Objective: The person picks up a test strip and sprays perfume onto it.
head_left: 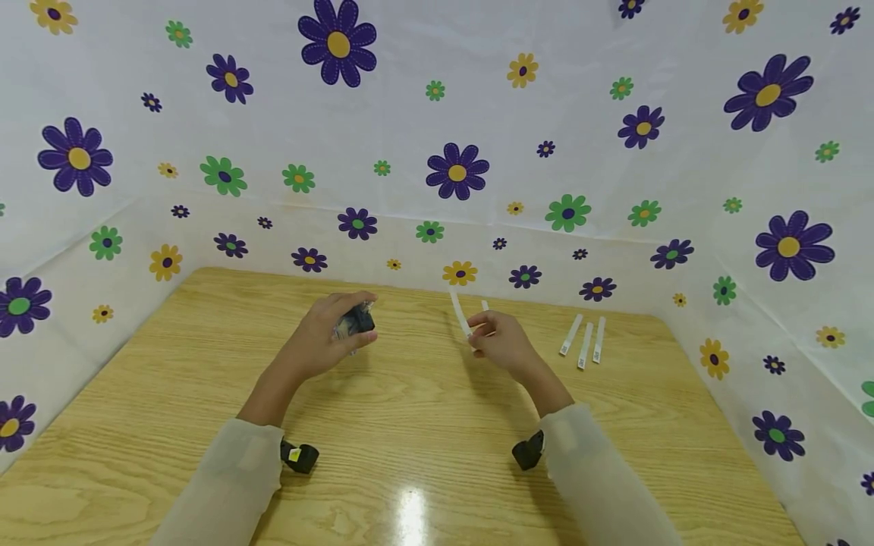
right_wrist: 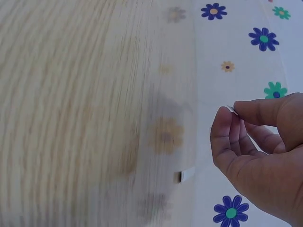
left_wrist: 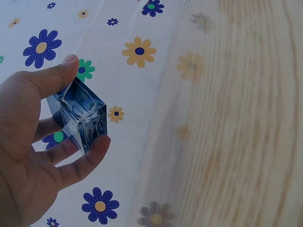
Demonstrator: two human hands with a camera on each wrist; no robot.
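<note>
My left hand [head_left: 355, 315] holds a small square glass bottle [head_left: 359, 324] a little above the wooden table [head_left: 410, 425]. In the left wrist view the thumb lies on top of the bluish clear bottle [left_wrist: 81, 113] and the fingers curl under it, so my left hand [left_wrist: 87, 101] grips it. My right hand [head_left: 478, 334] pinches a narrow white paper strip [head_left: 460, 312] that sticks up and away towards the back wall. In the right wrist view only the strip's thin edge [right_wrist: 230, 108] shows between thumb and forefinger of my right hand [right_wrist: 231, 113].
Three more white strips [head_left: 585, 343] lie side by side on the table to the right of my right hand; one strip end [right_wrist: 187, 175] shows in the right wrist view. Flower-printed white sheeting [head_left: 457, 171] walls in the table at the back and both sides.
</note>
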